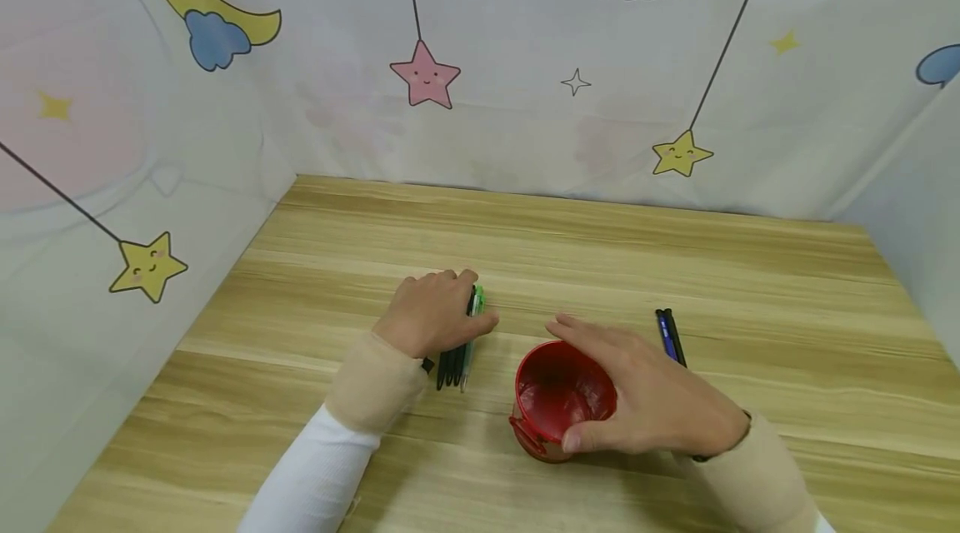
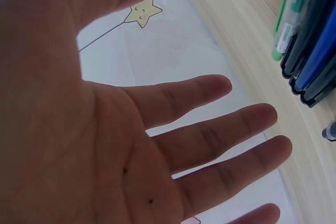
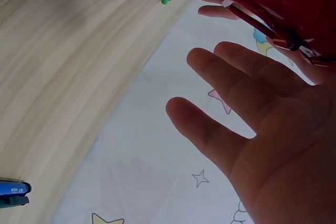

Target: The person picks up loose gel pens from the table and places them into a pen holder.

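Observation:
A small red bucket [image 1: 566,391], with a handle at its side, stands on the table with its mouth up. My right hand [image 1: 637,387] is at its right side, fingers and thumb spread about the rim. In the right wrist view the fingers [image 3: 210,129] are extended below the bucket [image 3: 294,9]; whether they touch it I cannot tell. To the left, my left hand [image 1: 435,312] hovers over a row of several pens [image 1: 452,366], partly hiding them. The left wrist view shows its fingers extended, apart from the pens [image 2: 315,51], including a blue one and a green-and-clear one.
Two more pens, one blue and one black [image 1: 670,337], lie side by side on the wooden table [image 1: 750,300], right of the bucket. White cloth walls [image 1: 525,125] printed with stars and a moon stand behind the table and along both sides.

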Demonstrator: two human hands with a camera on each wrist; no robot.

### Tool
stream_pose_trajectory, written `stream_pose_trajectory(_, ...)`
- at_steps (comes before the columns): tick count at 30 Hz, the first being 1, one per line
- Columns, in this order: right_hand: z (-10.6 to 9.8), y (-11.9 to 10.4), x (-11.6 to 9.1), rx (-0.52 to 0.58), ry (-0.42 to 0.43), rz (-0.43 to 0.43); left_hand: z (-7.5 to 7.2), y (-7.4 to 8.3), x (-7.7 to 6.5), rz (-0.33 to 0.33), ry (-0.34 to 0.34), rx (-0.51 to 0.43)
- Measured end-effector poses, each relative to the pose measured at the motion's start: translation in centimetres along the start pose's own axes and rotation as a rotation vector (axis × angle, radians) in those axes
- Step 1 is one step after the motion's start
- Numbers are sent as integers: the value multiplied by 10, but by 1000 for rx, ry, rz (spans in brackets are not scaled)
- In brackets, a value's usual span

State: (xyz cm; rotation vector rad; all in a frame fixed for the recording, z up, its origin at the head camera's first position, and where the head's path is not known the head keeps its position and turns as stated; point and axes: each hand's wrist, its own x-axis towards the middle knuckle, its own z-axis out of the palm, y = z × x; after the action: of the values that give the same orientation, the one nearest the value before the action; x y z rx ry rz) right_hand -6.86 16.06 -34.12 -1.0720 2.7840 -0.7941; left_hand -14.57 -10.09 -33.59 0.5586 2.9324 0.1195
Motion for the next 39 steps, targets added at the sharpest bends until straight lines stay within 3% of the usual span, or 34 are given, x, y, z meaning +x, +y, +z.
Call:
stream_pose_trajectory(7, 3, 3, 4, 49, -8, -12, 3, -3, 0, 5, 9, -16)
stream_pose_trajectory(13, 6, 6, 8, 205, -28, -47, 8, -5, 3, 15, -23, -19)
stream_pose_trajectory(22, 14, 13, 5, 453, -87, -40, 21, -2, 9, 20, -15, -12)
stream_pose_trajectory(32, 25, 23, 1, 519, 7, -174, 30, -2, 22, -15, -6, -12)
stream_pose_trajectory(39, 31, 22, 3, 564, -9, -157, 38, -5, 25, -15, -12, 11)
